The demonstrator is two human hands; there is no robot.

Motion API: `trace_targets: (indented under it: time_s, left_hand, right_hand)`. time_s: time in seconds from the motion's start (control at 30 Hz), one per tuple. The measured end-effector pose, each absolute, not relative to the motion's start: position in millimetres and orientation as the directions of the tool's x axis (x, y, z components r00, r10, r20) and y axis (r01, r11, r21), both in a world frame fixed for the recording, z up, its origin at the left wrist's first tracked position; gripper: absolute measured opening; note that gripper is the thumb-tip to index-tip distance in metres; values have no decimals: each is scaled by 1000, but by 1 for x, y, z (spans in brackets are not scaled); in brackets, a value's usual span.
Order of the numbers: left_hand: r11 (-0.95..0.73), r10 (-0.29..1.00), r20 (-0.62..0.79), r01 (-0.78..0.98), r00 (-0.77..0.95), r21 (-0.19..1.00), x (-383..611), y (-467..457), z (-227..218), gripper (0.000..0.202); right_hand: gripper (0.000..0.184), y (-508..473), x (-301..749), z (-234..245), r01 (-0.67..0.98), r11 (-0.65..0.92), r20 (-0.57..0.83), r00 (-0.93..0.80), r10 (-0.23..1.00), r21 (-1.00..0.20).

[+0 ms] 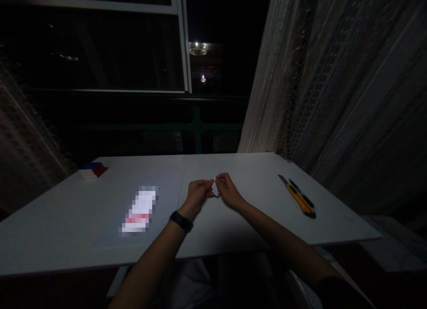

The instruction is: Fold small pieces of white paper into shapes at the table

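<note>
My left hand (197,193) and my right hand (227,189) meet over the middle of the white table (66,220). Both pinch a small piece of white paper (215,187) between fingertips, held just above the tabletop. A black band sits on my left wrist (181,221). The room is dim, so the paper's folds are hard to make out.
A yellow utility knife (299,199) and a dark pen (302,193) lie at the right of the table. A blurred white and red sheet (139,211) lies at the left. A red and blue block (92,169) rests at the far left corner. Curtains hang at the right.
</note>
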State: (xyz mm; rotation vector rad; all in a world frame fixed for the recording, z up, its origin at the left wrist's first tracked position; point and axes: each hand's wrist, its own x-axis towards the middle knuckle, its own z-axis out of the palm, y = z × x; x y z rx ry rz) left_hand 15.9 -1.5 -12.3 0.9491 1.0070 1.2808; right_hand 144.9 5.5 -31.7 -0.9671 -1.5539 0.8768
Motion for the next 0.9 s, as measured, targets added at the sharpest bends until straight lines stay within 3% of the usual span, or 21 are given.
trace_targets:
  time_s: [0.3, 0.73, 0.9]
  left_hand:
    - [2, 999, -13, -290, -34, 957, 18, -2, -11, 33]
    - [-59, 997, 69, -258, 29, 964, 18, -1, -14, 34]
    - [-35, 999, 41, -267, 18, 963, 17, -2, -12, 32]
  right_hand:
    - [28, -3, 145, -21, 538, 337, 368, -53, 928, -773]
    - [28, -5, 143, -26, 625, 372, 442, -47, 896, -687]
    - [31, -3, 145, -27, 657, 404, 468, -87, 879, -637]
